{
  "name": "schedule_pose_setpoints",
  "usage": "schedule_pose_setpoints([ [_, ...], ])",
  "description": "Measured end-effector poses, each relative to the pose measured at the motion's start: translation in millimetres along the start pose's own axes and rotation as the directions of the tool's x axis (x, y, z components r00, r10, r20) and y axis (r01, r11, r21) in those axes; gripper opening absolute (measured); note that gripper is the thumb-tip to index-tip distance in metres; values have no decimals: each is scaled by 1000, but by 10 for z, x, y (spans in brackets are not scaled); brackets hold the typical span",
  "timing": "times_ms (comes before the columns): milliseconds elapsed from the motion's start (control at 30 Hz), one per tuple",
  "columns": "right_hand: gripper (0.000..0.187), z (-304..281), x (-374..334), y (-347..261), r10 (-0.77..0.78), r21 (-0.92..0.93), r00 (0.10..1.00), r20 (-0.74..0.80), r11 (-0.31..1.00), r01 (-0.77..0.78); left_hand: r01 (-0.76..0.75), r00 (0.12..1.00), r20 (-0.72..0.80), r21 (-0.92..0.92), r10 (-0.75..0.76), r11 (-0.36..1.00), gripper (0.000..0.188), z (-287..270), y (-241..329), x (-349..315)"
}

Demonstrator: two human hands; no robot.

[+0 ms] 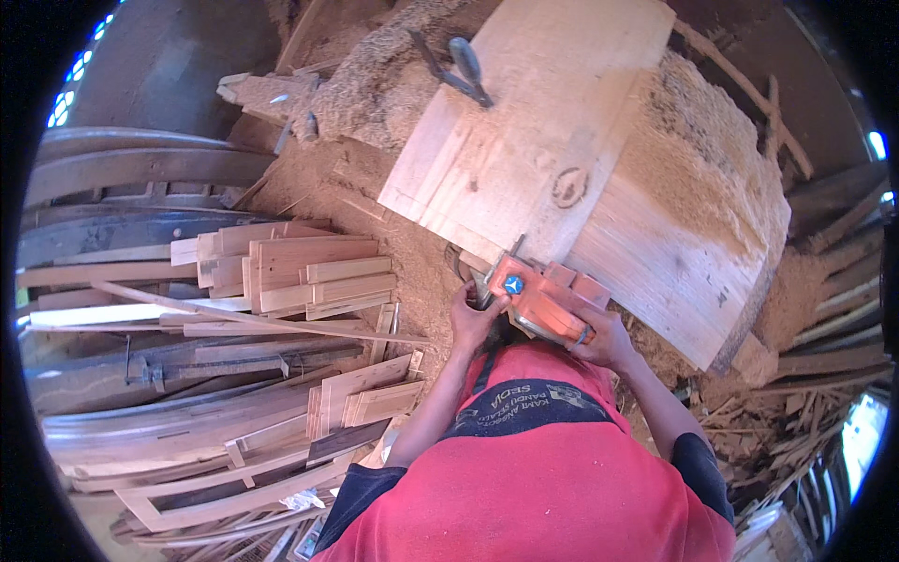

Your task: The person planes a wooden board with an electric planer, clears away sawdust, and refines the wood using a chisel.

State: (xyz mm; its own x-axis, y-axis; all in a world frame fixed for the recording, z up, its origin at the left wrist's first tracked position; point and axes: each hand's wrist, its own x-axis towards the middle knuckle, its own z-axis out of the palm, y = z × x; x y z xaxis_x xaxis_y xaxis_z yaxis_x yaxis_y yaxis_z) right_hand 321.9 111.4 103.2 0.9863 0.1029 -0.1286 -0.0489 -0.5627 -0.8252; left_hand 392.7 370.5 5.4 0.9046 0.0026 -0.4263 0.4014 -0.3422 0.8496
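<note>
r hand (605,340) grips orng planer (552,306)

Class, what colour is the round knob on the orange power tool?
The round knob is blue, with a white mark; it shows in the head view.

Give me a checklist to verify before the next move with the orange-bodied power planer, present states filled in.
1. Right hand on the orange-bodied power planer: ok.
2. Left hand at the planer's front, beside the round blue knob: ok.
3. Left fingers clear of the blade: cannot tell, underside hidden.
4. Grey-handled dark metal tool off the pale wooden board: not ok, it overlaps the board's left edge.
5. Planer switched off: cannot tell.
</note>
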Motion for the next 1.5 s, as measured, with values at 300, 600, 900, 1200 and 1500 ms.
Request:
schedule_pose_setpoints([
  [300,35,604,966,-215,-50,21,998,47,999,49,53,992,-117,-11,-54,999,75,-803,-44,771],
  [600,60,1292,2402,-913,-263,186,959,-107,942,280,4,947,-321,-37,-16,999,64,-1863,-90,1908],
  [900,62,1292,2552,-1114,-68,151,987,143,987,46,-4,960,-279,-106,-26,994,78,-2296,-256,2192],
  [1200,50,221,322,-7,3,-44,998,69,999,0,51,998,-40,115,-47,992,67,-348,-156,367],
  [1500,46,142,275,-61,31,36,999,36,999,-32,40,998,-58,55,-37,998,73,-237,-16,230],
])
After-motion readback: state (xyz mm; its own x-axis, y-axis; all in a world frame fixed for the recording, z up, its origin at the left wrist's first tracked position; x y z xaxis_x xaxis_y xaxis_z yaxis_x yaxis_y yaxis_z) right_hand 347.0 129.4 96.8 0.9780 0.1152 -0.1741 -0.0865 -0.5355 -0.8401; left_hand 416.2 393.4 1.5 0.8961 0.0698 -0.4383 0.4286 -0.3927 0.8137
